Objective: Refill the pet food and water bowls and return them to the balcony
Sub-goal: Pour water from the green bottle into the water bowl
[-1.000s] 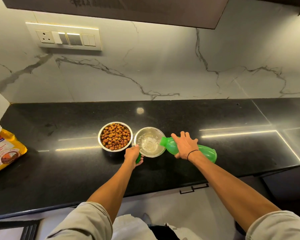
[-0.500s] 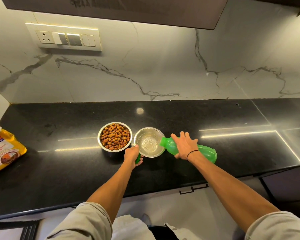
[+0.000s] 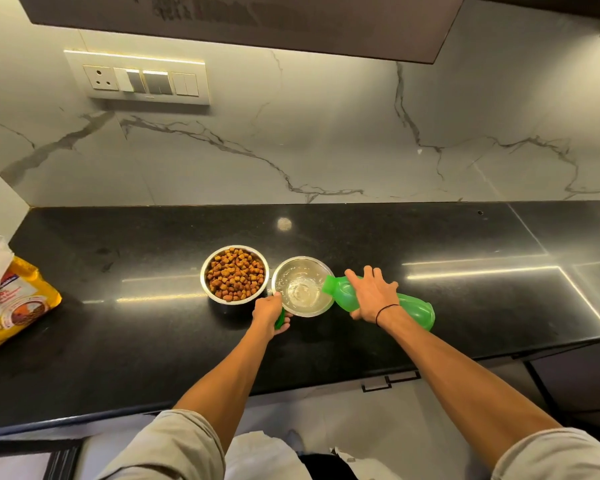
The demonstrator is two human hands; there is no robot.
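Observation:
Two steel bowls stand side by side on the black counter (image 3: pixel 153 341). The left bowl (image 3: pixel 235 274) is full of brown kibble. The right bowl (image 3: pixel 302 286) holds rippling water. My right hand (image 3: pixel 371 294) grips a green plastic bottle (image 3: pixel 414 306), tipped on its side with its open neck over the right bowl's rim. My left hand (image 3: pixel 269 311) rests at the near rim of the water bowl, closed around a small green bottle cap (image 3: pixel 280 318).
A yellow pet food bag (image 3: pixel 14 306) lies at the counter's left end, with a white bag beside it. A switch panel (image 3: pixel 142 79) sits on the marble wall. A dark overhead cabinet hangs above. The counter's front edge runs just below my forearms.
Both hands and the tipped bottle have stayed in place. The water surface in the right bowl keeps rippling.

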